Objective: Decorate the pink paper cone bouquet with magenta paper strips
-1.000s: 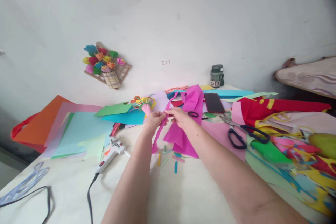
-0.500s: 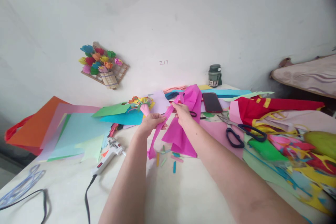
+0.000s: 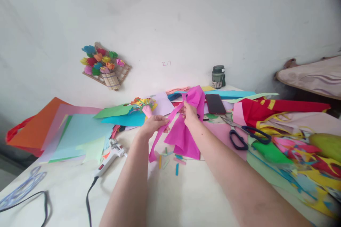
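A thin magenta paper sheet (image 3: pixel 183 134), creased and crinkly like crepe paper, stands and drapes over the table's middle. A long strip (image 3: pixel 160 136) hangs along its left side, still joined near the top. My left hand (image 3: pixel 156 124) is closed, pinching this strip between thumb and fingers. Higher up, where strip and sheet meet, my right hand (image 3: pixel 190 113) is closed on the paper, its thumb uppermost. Part of a dark ring-shaped handle (image 3: pixel 198 116) shows beside my right hand; whether the hand holds it, I cannot tell. Small coloured paper bits (image 3: pixel 177 169) lie just below.
On the left lie coloured sheets (image 3: pixel 77 131) and a white glue gun (image 3: pixel 106 163) with a black cord. Paper flowers (image 3: pixel 145 104) stand behind my left hand. To the right are a phone (image 3: pixel 215 104), large scissors (image 3: pixel 238 138), and heaped scraps (image 3: pixel 306 156). A jar (image 3: pixel 218 77) stands behind.
My right hand has shifted slightly right and down along the magenta paper, and the strip's upper part now stands further from the sheet. My left hand stays almost in place.
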`<state>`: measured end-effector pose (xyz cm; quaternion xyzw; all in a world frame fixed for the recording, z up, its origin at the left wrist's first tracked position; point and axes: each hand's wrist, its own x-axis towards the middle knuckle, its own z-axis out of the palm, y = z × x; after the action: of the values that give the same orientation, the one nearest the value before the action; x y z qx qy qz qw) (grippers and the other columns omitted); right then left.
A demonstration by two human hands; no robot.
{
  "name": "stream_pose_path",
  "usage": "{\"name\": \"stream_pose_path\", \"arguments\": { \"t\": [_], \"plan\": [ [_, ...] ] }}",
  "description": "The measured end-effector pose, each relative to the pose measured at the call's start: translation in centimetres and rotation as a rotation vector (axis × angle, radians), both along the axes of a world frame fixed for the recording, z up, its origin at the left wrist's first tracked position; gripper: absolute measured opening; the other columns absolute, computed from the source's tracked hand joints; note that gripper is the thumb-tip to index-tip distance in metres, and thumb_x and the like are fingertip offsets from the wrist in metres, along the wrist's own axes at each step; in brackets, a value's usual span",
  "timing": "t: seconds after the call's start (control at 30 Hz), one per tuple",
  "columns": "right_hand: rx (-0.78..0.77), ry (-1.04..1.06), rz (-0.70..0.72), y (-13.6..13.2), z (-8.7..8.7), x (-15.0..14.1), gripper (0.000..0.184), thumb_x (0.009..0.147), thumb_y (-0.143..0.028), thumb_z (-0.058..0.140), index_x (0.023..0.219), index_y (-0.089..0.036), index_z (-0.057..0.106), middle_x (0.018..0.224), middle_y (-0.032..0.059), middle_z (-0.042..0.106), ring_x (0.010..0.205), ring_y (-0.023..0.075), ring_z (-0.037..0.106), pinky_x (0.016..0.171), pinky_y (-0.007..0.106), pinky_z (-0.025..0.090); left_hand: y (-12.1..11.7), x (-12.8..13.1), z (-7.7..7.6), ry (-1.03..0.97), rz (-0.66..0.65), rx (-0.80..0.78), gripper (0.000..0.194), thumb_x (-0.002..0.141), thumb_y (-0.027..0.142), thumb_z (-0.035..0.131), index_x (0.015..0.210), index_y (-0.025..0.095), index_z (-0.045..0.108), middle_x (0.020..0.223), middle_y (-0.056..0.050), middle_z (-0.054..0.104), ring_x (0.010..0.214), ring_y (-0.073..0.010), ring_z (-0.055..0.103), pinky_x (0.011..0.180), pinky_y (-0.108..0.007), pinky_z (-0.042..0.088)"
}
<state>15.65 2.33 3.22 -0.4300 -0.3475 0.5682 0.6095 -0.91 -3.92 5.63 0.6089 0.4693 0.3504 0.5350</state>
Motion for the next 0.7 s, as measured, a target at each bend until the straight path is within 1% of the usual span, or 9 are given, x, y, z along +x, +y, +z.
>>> {"name": "stream_pose_path", "arguments": {
  "t": [0.07,0.13,0.17,0.2,0.23,0.3,0.4,0.57,0.7],
  "plan": [
    [-0.073,0.073,0.129,-0.6,0.3,-0.1,0.046,0.081,-0.059,0.047,0.082,-0.014,0.059,0.061,0.0082,0.064,0.052,0.0152,0.060,0.033,0.021,0.025,0.1,0.1,0.0,-0.047,0.064,0.032,0.036,0.060,0.042,0.076,0.069,0.012,0.057,0.058,-0.005,0.065,0.051,-0.0132,0.061,0.056,-0.025,0.049],
    [-0.073,0.051,0.385,-1.3,0.6,-0.5,0.046,0.076,-0.059,0.054,0.076,-0.014,0.060,0.063,0.0085,0.065,0.054,0.0155,0.060,0.036,0.020,0.027,0.2,0.1,-0.1,-0.097,0.118,0.074,0.037,0.060,0.042,0.076,0.070,0.012,0.056,0.057,-0.004,0.065,0.051,-0.0125,0.061,0.057,-0.025,0.050],
    [-0.041,0.009,0.488,-1.6,0.7,-0.7,0.042,0.073,-0.056,0.060,0.073,-0.014,0.060,0.063,0.0074,0.065,0.054,0.0149,0.060,0.038,0.020,0.029,0.3,0.2,-0.1,-0.116,0.137,0.095,0.037,0.060,0.041,0.076,0.071,0.012,0.056,0.057,-0.004,0.065,0.050,-0.0122,0.060,0.057,-0.025,0.050],
    [0.002,-0.035,0.541,-1.8,0.8,-1.0,0.037,0.070,-0.050,0.065,0.070,-0.014,0.060,0.062,0.0058,0.065,0.055,0.0138,0.060,0.040,0.020,0.031,0.4,0.2,-0.1,-0.130,0.150,0.114,0.037,0.060,0.041,0.076,0.072,0.013,0.056,0.057,-0.003,0.065,0.050,-0.0120,0.060,0.056,-0.024,0.050],
    [0.051,-0.076,0.544,-2.0,0.9,-1.3,0.031,0.067,-0.044,0.069,0.068,-0.014,0.061,0.060,0.0040,0.064,0.054,0.0126,0.059,0.042,0.019,0.033,0.5,0.2,-0.2,-0.140,0.159,0.130,0.037,0.060,0.041,0.076,0.072,0.013,0.056,0.057,-0.003,0.065,0.050,-0.0120,0.060,0.056,-0.024,0.049],
    [0.136,-0.139,0.452,-2.3,1.1,-1.8,0.024,0.062,-0.036,0.073,0.064,-0.014,0.062,0.057,0.0012,0.062,0.054,0.0106,0.056,0.045,0.019,0.035,0.5,0.3,-0.1,-0.147,0.172,0.145,0.036,0.060,0.040,0.075,0.073,0.013,0.057,0.058,-0.003,0.065,0.050,-0.0121,0.060,0.055,-0.024,0.049],
    [0.201,-0.181,0.282,-2.4,1.6,-2.3,0.020,0.059,-0.031,0.073,0.058,-0.015,0.061,0.053,-0.0009,0.060,0.052,0.0096,0.053,0.046,0.019,0.036,0.3,0.6,0.3,-0.143,0.200,0.138,0.032,0.058,0.035,0.075,0.072,0.012,0.058,0.058,-0.003,0.065,0.051,-0.0126,0.061,0.056,-0.025,0.049],
    [0.212,-0.189,0.114,-2.4,2.7,-2.1,0.016,0.061,-0.026,0.069,0.054,-0.016,0.058,0.053,-0.0008,0.060,0.054,0.0110,0.054,0.045,0.020,0.036,0.1,1.0,0.8,-0.089,0.232,0.118,0.029,0.055,0.026,0.075,0.075,0.012,0.060,0.057,-0.003,0.065,0.053,-0.0143,0.062,0.057,-0.026,0.049],
    [0.204,-0.144,0.037,-2.6,3.4,-1.7,0.010,0.065,-0.020,0.064,0.057,-0.015,0.061,0.059,0.0010,0.064,0.054,0.0111,0.056,0.042,0.019,0.035,0.1,0.8,0.6,-0.060,0.162,0.098,0.032,0.054,0.029,0.077,0.073,0.010,0.061,0.061,-0.006,0.068,0.057,-0.0159,0.064,0.060,-0.027,0.050]
  ]
}}
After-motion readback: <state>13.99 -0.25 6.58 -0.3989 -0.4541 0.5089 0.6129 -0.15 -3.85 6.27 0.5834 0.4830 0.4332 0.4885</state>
